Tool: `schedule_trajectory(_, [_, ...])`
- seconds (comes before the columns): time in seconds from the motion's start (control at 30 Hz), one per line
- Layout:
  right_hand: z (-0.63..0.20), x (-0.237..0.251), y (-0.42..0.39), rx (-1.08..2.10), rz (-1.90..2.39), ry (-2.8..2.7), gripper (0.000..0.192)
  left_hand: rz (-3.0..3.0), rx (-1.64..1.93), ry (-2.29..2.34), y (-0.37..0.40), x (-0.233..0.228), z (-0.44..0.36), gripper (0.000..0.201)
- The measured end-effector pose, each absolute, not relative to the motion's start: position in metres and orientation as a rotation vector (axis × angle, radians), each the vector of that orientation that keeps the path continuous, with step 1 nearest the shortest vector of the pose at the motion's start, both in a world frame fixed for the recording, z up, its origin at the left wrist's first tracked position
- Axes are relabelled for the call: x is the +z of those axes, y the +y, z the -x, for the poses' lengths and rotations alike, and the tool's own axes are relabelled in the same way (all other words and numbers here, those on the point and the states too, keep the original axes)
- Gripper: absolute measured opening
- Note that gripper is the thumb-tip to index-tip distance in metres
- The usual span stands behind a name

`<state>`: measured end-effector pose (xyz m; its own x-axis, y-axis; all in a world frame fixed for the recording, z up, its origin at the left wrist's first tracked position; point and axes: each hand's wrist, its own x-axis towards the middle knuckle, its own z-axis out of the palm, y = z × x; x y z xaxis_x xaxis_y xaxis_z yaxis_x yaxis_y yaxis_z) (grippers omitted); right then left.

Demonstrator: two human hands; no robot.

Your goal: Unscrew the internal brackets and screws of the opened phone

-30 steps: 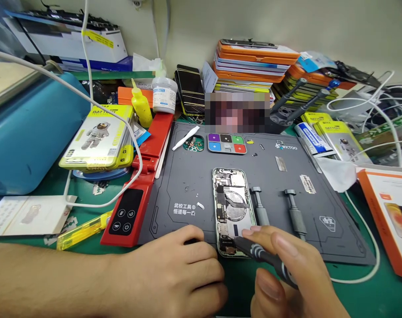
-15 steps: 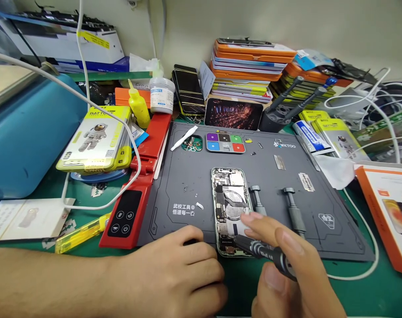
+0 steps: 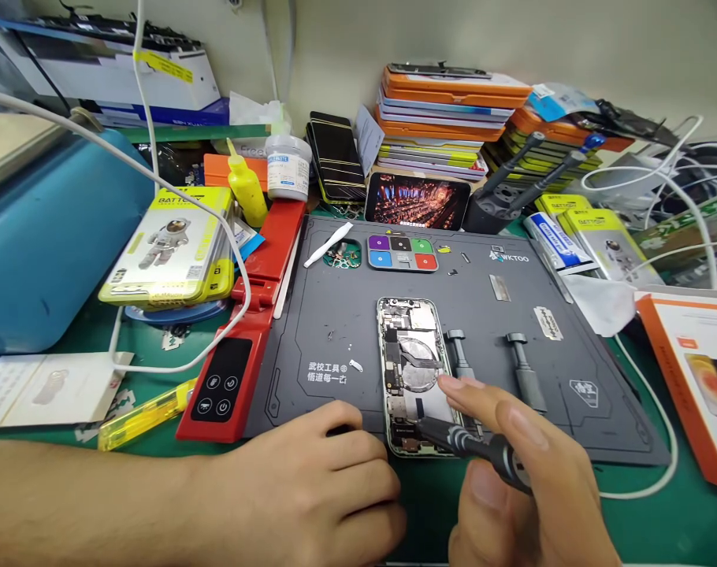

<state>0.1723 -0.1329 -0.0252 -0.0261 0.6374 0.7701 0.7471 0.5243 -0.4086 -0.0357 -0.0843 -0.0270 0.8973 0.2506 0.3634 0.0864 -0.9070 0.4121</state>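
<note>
An opened phone point(image 3: 414, 346) lies on the dark grey work mat point(image 3: 335, 315), its inner parts and a round silver coil showing. My right hand point(image 3: 529, 465) is closed around a dark grey screwdriver point(image 3: 494, 453), held at a slant. The screwdriver's tip end is over the lower part of the phone; I cannot tell whether it touches. One finger of that hand reaches to the phone's right edge. My left hand point(image 3: 328, 480) rests curled at the phone's lower left side, fingertips hidden, so anything inside it cannot be seen. Left of the phone lies a small metal plate point(image 3: 356, 366).
Two more screwdrivers point(image 3: 522, 370) lie right of the phone. Beyond it are a coloured magnetic tray point(image 3: 403, 253), a white tool point(image 3: 328, 244) and a propped-up phone point(image 3: 417, 201). A red folding device point(image 3: 217, 394) borders the mat's left side; a white cable point(image 3: 247, 291) loops over it.
My right hand has shifted very slightly right, with the screwdriver still over the phone's lower part. My left hand looks unmoved. The propped-up phone's picture has changed.
</note>
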Motion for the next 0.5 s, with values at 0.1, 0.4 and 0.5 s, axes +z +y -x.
schedule_trajectory(0.1, [-0.174, -0.024, -0.134, -0.062, 1.153, -1.758, 0.065, -2.673, 0.579, 0.251, -0.085, -0.026, 0.036, 0.025])
schedule_trajectory(0.4, [-0.171, -0.029, -0.125, -0.143, 1.046, -1.686, 0.073, -2.676, 0.591, 0.263, -0.086, -0.025, 0.035, 0.026])
schedule_trajectory(0.5, [-0.169, -0.031, -0.124, -0.129, 1.054, -1.672, 0.072, -2.678, 0.59, 0.253, -0.085, -0.025, 0.034, 0.025])
